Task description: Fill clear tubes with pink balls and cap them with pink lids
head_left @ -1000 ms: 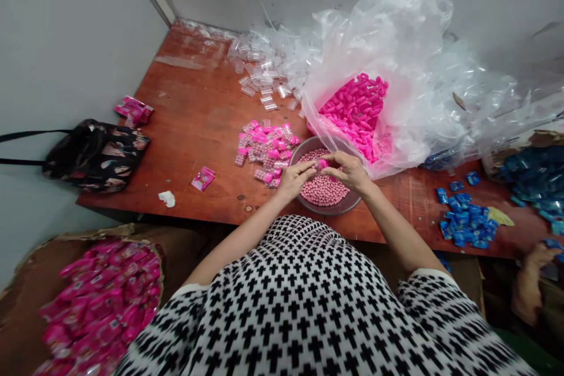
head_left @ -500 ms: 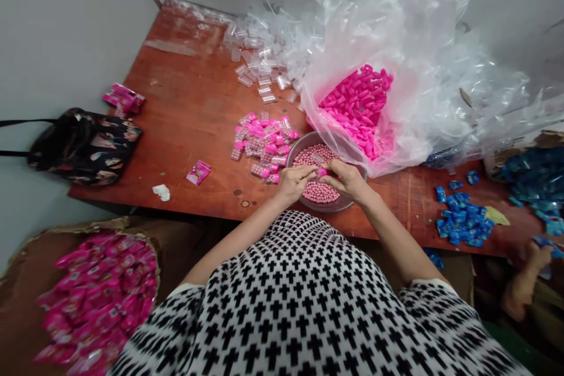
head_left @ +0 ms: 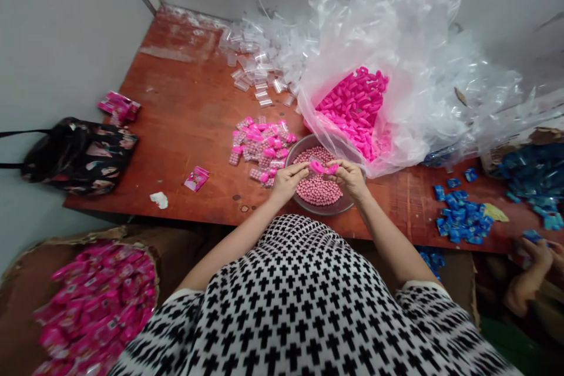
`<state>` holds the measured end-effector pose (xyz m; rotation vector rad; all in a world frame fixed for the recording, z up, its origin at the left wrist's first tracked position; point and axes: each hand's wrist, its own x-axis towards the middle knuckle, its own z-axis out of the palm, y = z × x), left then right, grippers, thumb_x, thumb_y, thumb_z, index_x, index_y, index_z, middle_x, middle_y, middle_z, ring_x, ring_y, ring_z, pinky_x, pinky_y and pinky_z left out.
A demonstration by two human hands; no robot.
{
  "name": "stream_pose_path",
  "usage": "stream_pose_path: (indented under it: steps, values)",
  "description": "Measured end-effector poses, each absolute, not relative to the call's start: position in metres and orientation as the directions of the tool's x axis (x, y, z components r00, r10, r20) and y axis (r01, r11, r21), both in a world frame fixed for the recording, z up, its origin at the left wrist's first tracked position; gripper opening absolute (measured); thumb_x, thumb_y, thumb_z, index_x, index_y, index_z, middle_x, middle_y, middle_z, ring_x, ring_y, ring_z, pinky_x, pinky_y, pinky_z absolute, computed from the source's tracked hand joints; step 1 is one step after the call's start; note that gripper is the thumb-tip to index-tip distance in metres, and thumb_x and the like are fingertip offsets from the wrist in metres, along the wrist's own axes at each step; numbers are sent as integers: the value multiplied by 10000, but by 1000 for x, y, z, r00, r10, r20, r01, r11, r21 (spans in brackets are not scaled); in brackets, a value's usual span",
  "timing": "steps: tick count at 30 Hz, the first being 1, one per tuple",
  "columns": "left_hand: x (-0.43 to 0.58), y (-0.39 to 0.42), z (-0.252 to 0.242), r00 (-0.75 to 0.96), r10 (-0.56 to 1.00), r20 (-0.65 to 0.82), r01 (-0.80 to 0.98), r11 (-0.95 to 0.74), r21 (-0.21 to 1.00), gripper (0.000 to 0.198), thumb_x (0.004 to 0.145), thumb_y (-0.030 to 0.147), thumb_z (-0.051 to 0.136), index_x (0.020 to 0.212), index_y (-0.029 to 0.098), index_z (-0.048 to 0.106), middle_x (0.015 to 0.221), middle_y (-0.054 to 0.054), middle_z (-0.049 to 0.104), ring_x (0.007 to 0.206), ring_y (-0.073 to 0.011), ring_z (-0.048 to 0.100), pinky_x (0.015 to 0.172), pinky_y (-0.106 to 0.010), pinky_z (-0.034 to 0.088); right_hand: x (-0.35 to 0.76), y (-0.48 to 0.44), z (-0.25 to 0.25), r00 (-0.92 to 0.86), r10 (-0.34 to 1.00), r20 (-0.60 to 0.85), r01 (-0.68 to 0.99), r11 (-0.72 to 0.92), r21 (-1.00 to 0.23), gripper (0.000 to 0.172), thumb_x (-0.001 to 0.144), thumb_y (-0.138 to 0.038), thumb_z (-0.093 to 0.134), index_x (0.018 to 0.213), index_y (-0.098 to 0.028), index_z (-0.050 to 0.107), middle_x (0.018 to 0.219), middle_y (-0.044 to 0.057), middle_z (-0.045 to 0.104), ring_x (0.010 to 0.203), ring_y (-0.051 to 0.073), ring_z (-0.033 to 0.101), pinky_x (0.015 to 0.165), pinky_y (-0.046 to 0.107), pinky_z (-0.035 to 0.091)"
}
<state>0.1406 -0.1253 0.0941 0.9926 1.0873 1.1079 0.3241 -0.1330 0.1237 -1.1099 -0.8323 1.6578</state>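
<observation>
Over the bowl: both hands meet above a metal bowl of small pink round candies, at the near edge of a red-brown table
Left hand: the left hand has its fingers pinched narrow on the left end of a small pink piece
Right hand: the right hand is closed in a narrow pinch on the right end of the same pink piece
Pink piece: held level between the two hands, just above the candies; whether it is a cap, a tube or both joined cannot be told
Left of the bowl: a heap of filled tubes with pink caps lies just beside the bowl's rim
Behind the bowl: a large clear plastic bag lies open with a mass of loose pink caps inside, its mouth touching the bowl
Far side of the table: empty clear tubes are scattered near the wall
Left part of the table: a single pink sachet, a white scrap, a small stack of pink packets and a dark patterned bag at the edge
Below left: a sack of pink wrapped packets sits beside the table
Right: blue wrapped pieces lie in a pile, and another person's hand holds one at the table's edge
</observation>
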Motion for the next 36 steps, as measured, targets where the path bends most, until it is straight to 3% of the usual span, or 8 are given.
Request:
stream_pose_path:
  steps: [3,6,15,19,25,36]
  values:
    - [139,-129,93,156,987,-25,-55,34,998,287,698,434,699,876,214,751,952,-55,734,941,-209,651,925,-378,486,319,-129,124,-338,852,-399,-295,-499,-815,364,648,-412,761,922,-193,664,905,39,702,867,188,657,785,386,560]
    - [136,-135,90,170,985,23,-25,-19,1000,260,731,417,673,880,217,749,956,-55,730,969,-202,642,941,-368,475,308,-134,122,-470,730,-496,-303,-662,-686,334,680,-403,724,918,-178,661,861,39,709,843,193,668,798,412,558]
    - [119,-163,62,196,977,-84,64,72,995,254,771,378,625,900,194,743,976,-75,731,932,-221,671,914,-387,497,265,-171,80,-281,708,-647,-569,-666,-482,162,653,-290,674,783,-199,643,711,-9,697,686,156,638,832,418,564]
    - [115,-156,59,183,975,-124,33,120,992,261,758,374,632,903,185,740,986,-78,728,945,-224,665,928,-394,490,259,-166,79,-286,722,-629,-585,-652,-482,154,685,-329,654,781,-213,621,731,-20,691,710,151,637,887,421,538]
    - [114,-140,67,157,973,-170,-64,181,981,281,752,369,641,937,179,734,1009,-76,721,965,-217,655,931,-364,487,266,-145,101,-432,688,-583,-494,-721,-485,248,735,-367,614,916,-199,630,854,26,710,840,184,649,887,437,528]
    - [120,-138,80,78,987,-142,-58,147,987,295,779,365,628,972,164,724,1049,-87,710,973,-205,654,920,-340,495,256,-140,108,-261,772,-579,-526,-617,-586,212,745,-381,594,845,-198,635,692,7,689,790,187,671,780,395,578]
